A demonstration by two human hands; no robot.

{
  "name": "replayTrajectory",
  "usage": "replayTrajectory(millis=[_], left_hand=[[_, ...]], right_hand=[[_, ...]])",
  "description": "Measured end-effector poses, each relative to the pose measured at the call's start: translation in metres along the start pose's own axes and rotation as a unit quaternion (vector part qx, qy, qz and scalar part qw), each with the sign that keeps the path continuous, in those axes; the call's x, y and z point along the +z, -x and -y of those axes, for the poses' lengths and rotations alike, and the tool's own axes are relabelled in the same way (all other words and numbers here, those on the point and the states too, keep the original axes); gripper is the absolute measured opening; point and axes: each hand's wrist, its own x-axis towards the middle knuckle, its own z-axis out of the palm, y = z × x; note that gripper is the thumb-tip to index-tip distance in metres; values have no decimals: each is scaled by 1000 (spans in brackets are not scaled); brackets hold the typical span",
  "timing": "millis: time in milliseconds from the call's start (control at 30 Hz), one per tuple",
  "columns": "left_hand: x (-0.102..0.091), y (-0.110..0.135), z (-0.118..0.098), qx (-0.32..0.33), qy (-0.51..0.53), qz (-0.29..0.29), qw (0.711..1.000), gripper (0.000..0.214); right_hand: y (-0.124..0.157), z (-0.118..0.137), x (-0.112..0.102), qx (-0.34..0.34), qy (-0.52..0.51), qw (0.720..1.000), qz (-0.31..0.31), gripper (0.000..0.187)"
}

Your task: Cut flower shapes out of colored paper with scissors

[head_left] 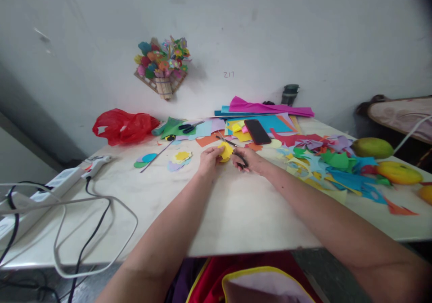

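Between the fingers of my left hand (209, 159) is a small yellow paper piece (225, 152) with a rounded outline. My right hand (252, 159) grips black-handled scissors (240, 158), their blades reaching up and left along the paper's far side. Whether the blades touch the paper I cannot tell. Left of my hands lies a yellow paper flower (182, 156) on paler paper shapes. Farther left, blue (149, 158) and green paper circles overlap beside a thin purple strip (157, 156). Just beyond my hands a dark phone (257, 132) rests on coloured sheets.
Paper scraps (340, 163) and several mangoes (400, 172) cover the right side. At the back are a second pair of scissors (189, 126), a red plastic bag (123, 126) and rolled pink paper (270, 107). A power strip (59, 184) with loose cables (97, 199) occupies the left edge.
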Motion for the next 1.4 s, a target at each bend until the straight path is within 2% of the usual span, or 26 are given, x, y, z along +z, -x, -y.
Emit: replayTrajectory(millis=[167,300,600,1067,1400], left_hand=[[-2,-2,1,3,-2,-1,1000,32],[-6,-2,-2,10,-16,21,1000,34],[-12,-5,-6,-29,-36,67,997,37],[-11,-6,-5,-26,-27,61,997,31],[-11,-7,-5,-27,-25,57,998,30]], right_hand=[[0,0,0,1,-2,1000,-3,26],[1,3,-4,2,4,1000,9,27],[2,3,-15,-3,33,998,56,31],[4,8,-9,8,45,999,25,27],[2,4,-11,-3,35,999,34,28]])
